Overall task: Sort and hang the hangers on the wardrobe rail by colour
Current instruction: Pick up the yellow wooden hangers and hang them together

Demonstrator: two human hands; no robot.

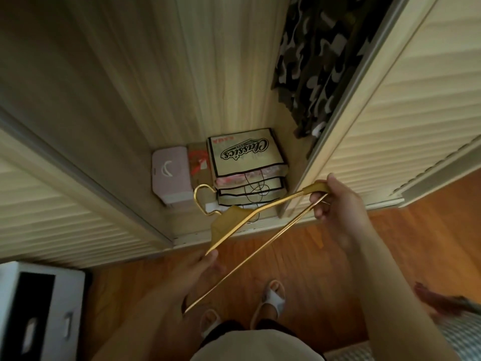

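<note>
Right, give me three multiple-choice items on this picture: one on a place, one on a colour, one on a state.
1. Where does the "Classics" bag lie?
A. on the wardrobe floor
B. on the wooden room floor
C. in the person's hand

2. What colour is the hanger?
A. black
B. gold
C. white

3. How is the hanger held?
A. by the left hand only
B. it hangs on a rail
C. by both hands, one at each end

Answers:
1 A, it lies inside the open wardrobe beside a pink box.
2 B, its metal shines gold.
3 C, the right hand grips one shoulder end and the left hand holds the other.
</note>
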